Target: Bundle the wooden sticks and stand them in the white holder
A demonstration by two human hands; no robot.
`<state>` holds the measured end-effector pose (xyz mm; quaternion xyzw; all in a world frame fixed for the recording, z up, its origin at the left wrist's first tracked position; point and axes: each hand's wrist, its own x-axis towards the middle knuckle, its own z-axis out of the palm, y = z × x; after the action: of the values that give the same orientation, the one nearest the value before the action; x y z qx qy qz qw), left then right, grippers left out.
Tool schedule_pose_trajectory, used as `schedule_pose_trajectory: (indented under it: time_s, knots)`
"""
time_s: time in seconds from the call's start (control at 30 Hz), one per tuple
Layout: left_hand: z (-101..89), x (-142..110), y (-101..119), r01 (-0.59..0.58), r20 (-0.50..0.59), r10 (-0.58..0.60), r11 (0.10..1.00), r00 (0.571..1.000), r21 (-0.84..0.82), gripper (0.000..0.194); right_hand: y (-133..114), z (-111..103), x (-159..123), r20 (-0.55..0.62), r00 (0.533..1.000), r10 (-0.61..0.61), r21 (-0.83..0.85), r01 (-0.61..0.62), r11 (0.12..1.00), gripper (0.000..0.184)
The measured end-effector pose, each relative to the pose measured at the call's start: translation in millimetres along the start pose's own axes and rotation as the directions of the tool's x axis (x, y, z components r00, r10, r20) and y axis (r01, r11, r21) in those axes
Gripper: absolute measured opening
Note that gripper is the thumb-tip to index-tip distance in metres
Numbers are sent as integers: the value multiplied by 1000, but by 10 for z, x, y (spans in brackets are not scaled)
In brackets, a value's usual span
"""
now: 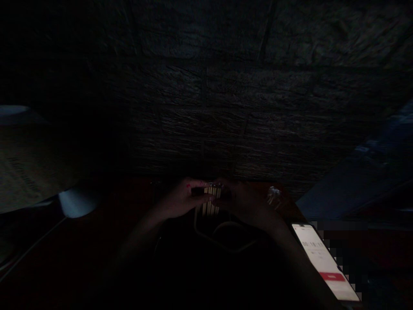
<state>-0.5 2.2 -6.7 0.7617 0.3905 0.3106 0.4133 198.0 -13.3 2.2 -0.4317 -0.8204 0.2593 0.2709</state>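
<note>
The scene is very dark. Near the middle, a row of thin pale sticks [210,209] stands side by side, held between both hands. My left hand [189,196] closes on the row from the left, its thumb lying across the front of the sticks. From the right, my right hand [235,198] grips the same row, and its fingers are mostly lost in shadow. What kind of sticks these are, I cannot make out. Under the hands, a faint pale curved line [222,247] shows against the dark.
A lit phone [324,262] with a timer lies right of my right forearm. Some shiny, clear crumpled thing [273,196] sits on the reddish table [288,196]. A block-patterned wall [206,107] rises behind. At left are a white rounded object [75,202] and a brownish printed surface [29,172].
</note>
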Motion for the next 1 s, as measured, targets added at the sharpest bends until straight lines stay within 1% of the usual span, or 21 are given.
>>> schedule_pose_trajectory:
  time_s: [0.2,0.33,0.4,0.5,0.57,0.7,0.87,1.0]
  knots:
    - [3,1,-20,-17,5,17,1000,1000,12,30,-13,-7,-1,9,1000,4,23,-4,1000,23]
    - [-37,-11,-21,-49,62,48,999,997,21,35,-30,-27,-15,14,999,30,58,-30,998,28]
    - [-68,-23,-14,-33,85,30,999,996,34,37,-38,-39,-24,32,998,49,82,-52,995,29]
    - [-115,-42,-16,15,80,-19,999,997,48,38,-39,-48,-30,58,997,59,116,-65,991,30]
    - [-138,-54,-21,12,81,-15,999,997,38,36,-30,-44,-29,58,997,54,134,-62,989,32]
    - [-158,-72,-1,-12,119,8,1000,993,28,26,-2,-19,-19,49,998,36,158,-43,986,34]
    - [-177,-83,52,1,93,-13,992,996,123,15,45,40,4,-9,1000,19,228,-16,973,44]
    - [-177,-76,65,-4,67,-3,994,998,105,12,59,85,30,-43,999,-3,285,15,958,46]
